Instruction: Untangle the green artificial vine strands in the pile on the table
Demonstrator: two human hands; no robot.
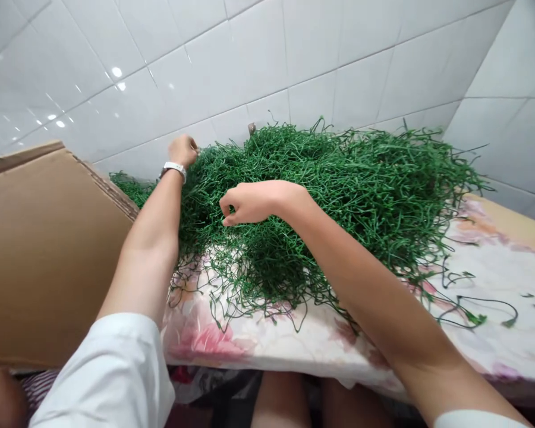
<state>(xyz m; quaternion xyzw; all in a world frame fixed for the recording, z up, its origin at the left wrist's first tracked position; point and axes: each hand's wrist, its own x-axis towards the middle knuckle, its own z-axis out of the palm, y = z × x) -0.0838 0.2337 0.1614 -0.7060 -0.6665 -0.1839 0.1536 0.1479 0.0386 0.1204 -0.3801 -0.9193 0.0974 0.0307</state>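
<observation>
A big tangled heap of thin green stems [361,178], which look like artificial plant stems with small tips, spreads along the wall. At the heap's left end, near the tiles, my left hand [183,150] is closed, its fingers curled in; whatever it pinches is too small to make out. A white watch [175,170] is strapped on that wrist. My right hand [252,201] hovers over the front middle of the heap, palm down. Its fingers and thumb are bent towards each other in a pinch, and I cannot make out what is between them.
A large cardboard box [49,255] stands at the left, close to my left forearm. The table has a floral cloth [267,345], with loose stems [477,318] lying at the right. White tiled wall [303,53] rises behind. Part of another person [2,395] shows at the lower left.
</observation>
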